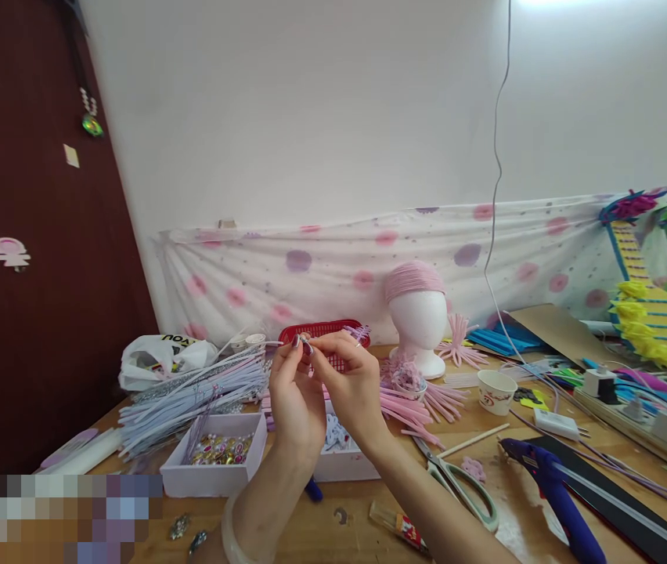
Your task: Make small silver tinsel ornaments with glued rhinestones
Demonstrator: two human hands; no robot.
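Above the table, my left hand [298, 399] and my right hand [348, 384] meet fingertip to fingertip. Both are closed in a pinch on a pale pipe cleaner [273, 342], one end of which pokes out leftward past my left fingers. Most of it is covered by my fingertips, so its shape there cannot be made out. Below my hands, a white box [348, 468] holds short light-blue curled pieces [334, 433]. Left of my left wrist, another white box [210, 479] contains gold and pink beads [221, 450].
Bundles of pale-blue pipe cleaners [192, 403] lie left, pink ones [409, 411] right. A white foam head [419, 321] wrapped in pink stands behind, beside a red basket [295, 333]. Scissors [456, 482], a paper cup [495, 392] and a blue glue gun [562, 493] are at right.
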